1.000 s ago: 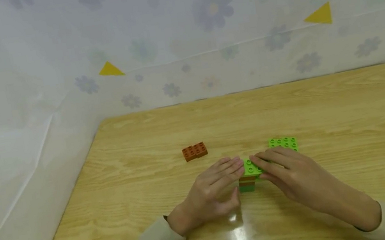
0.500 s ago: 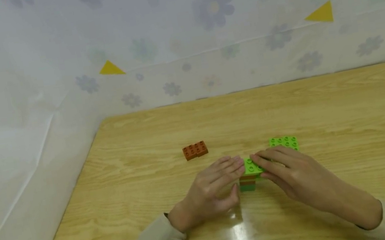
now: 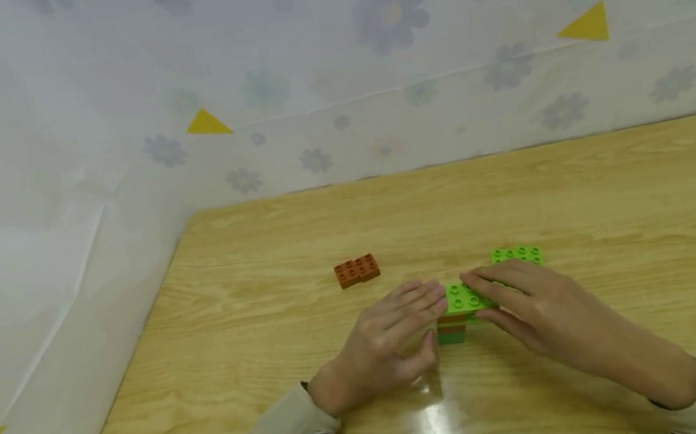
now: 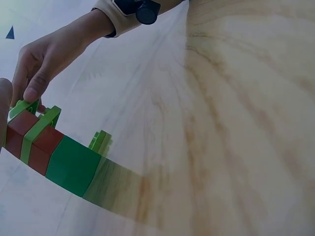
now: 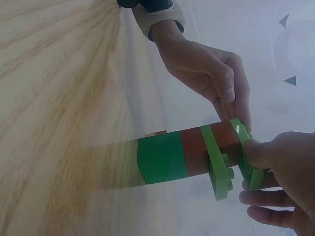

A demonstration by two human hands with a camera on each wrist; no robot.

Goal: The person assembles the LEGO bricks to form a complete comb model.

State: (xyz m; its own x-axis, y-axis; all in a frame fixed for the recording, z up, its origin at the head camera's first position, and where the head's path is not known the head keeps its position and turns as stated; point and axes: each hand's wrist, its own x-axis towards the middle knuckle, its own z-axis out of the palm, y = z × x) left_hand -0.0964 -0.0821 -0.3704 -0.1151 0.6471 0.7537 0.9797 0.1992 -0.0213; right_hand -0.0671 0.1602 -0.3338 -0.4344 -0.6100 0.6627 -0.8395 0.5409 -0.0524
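Observation:
A small tower of toy building bricks stands upright on the table. Its base is a dark green brick point(image 5: 161, 156); above come a brown brick point(image 5: 193, 151), a light green plate point(image 5: 218, 162), another brown brick point(image 5: 225, 135) and a light green top plate point(image 3: 461, 297). The right hand point(image 3: 546, 303) pinches the right part of that top plate between thumb and fingers. Fairly straight fingers of the left hand point(image 3: 393, 338) rest against the plate's left end, the thumb standing away from the tower. In the head view the right hand hides part of the top plate.
Two brown bricks point(image 3: 357, 270) lie side by side behind the left hand. Another light green plate point(image 3: 516, 254) lies behind the right hand, partly covered by it. A white flowered sheet point(image 3: 330, 99) with yellow triangles borders the wooden table point(image 3: 249, 277).
The right hand has slid slightly right along the top plate, showing more studs. The left hand keeps its place at the tower. The head view has shifted a little.

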